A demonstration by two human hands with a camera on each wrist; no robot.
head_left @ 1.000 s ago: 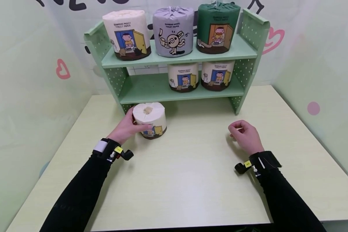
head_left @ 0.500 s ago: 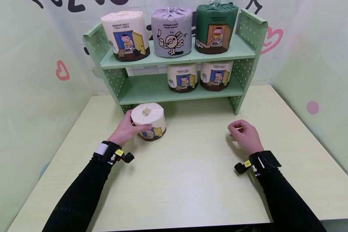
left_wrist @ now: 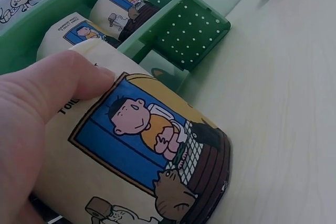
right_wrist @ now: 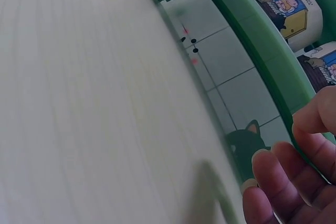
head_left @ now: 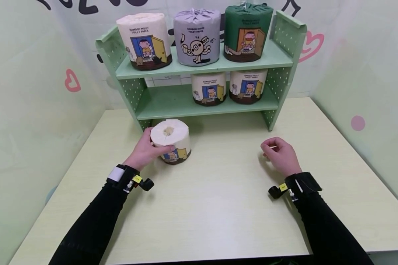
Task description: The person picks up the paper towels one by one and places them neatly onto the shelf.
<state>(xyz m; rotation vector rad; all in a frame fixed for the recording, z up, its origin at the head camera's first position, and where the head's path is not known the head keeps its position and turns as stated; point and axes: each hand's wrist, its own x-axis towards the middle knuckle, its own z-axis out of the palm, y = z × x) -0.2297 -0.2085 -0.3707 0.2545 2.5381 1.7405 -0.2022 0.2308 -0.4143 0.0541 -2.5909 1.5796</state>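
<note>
My left hand (head_left: 148, 150) grips a white toilet paper roll (head_left: 172, 133) from its left side, thumb across the printed front. The roll is upright in the head view, close to the table in front of the shelf's lower left corner. In the left wrist view the thumb presses the wrapper of the toilet paper roll (left_wrist: 142, 135) beside its cartoon picture; the other fingers are mostly hidden behind it. My right hand (head_left: 281, 155) hovers over the table at the right, holding nothing, its fingers loosely curled. Those relaxed fingers (right_wrist: 278, 177) show again in the right wrist view.
A green two-tier shelf (head_left: 172, 99) stands at the back of the pale table (head_left: 212, 206). On its upper tier are a pink roll (head_left: 146, 40), a purple roll (head_left: 197, 38) and a green roll (head_left: 248, 33). Two white rolls (head_left: 209, 88) sit right of centre on the lower tier.
My left hand and the roll it grips have shifted slightly toward the body, away from the shelf. The right hand stays where it was.
</note>
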